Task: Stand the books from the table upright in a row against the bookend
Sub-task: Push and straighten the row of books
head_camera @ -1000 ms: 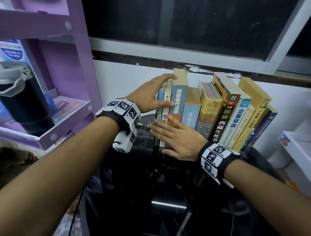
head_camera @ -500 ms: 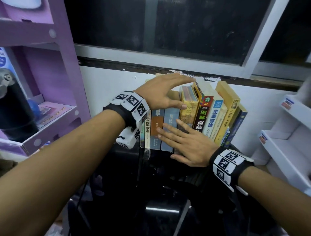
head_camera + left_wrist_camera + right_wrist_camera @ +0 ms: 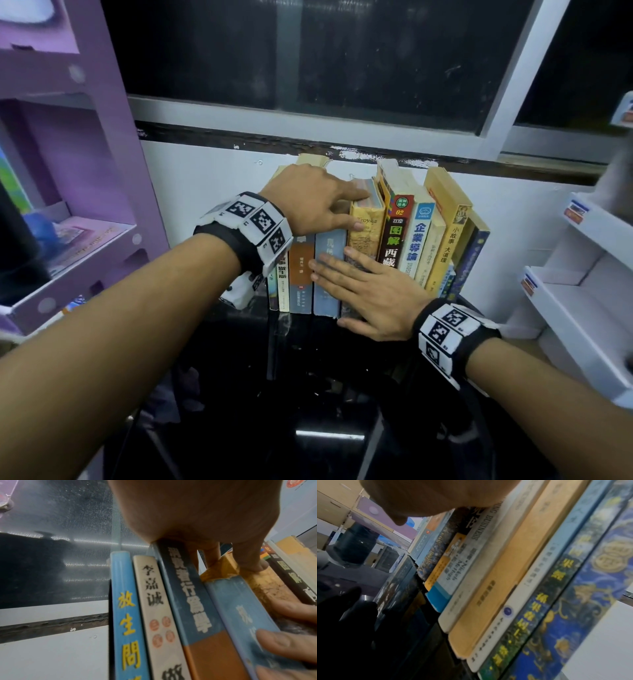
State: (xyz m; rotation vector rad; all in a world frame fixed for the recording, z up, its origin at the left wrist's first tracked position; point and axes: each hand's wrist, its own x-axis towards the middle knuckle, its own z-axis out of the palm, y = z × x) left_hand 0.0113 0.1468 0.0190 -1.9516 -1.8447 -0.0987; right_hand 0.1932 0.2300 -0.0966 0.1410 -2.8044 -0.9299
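left hand (image 3: 310,202): we had it draped flat over the tops of the left-side books, fingers straight, fingertip and thumb reaching right onto the yellow Troya book (image 3: 365,226). Not gripping anything, just pressing; our guess is it was there to stop the tops from flopping.

right hand (image 3: 371,294): also flat and relaxed, palm against the lower spines around the middle of the row, fingers pointing left across the pale blue book (image 3: 329,246). Looked to us like we were squaring the spines up and nudging the bottoms in.

books (image 3: 404,236): all standing in one row against the far white wall (image 3: 205,178), right under and behind both hands. The left ones, like the blue book with yellow characters (image 3: 126,615) and the cream book (image 3: 154,601), stood straight; the right ones leaned left a bit, ending in the dark blue patterned book (image 3: 582,615).

bookend: honestly couldn't make one out from any view.

table (image 3: 308,394): dark and glossy, books sat at its far edge.

around: purple shelf (image 3: 113,171) to the left, white shelf unit (image 3: 589,291) to the right, dark window (image 3: 342,51) above.

progress: pretty much done, we reckoned, just tidying.
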